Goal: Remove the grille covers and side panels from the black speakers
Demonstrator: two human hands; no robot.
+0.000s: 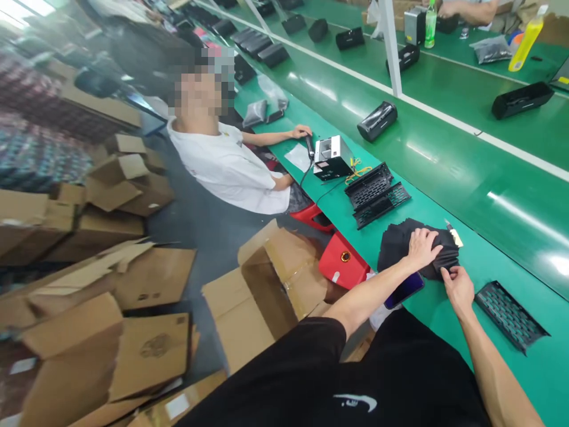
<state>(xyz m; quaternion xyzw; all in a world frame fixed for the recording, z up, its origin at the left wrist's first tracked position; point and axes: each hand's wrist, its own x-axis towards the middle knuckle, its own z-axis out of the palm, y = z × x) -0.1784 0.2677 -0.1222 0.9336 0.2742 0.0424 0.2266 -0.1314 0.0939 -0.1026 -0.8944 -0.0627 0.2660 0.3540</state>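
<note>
My left hand [422, 246] lies flat with fingers spread on a stack of black fabric pieces [395, 243] on the green table [444, 178]. Beside it my right hand [457, 287] pinches the near edge of the same stack. A black perforated grille [510, 315] lies to the right of my right hand. A dark phone [404, 289] rests at the table edge under my left forearm.
Two more black grilles [376, 194] lie further along, beyond them a small machine [332, 156] and a seated person in a white shirt [226, 166]. Black speaker bodies [377, 120] sit on the conveyor. Open cardboard boxes [262, 284] and red stools [342, 261] crowd the floor.
</note>
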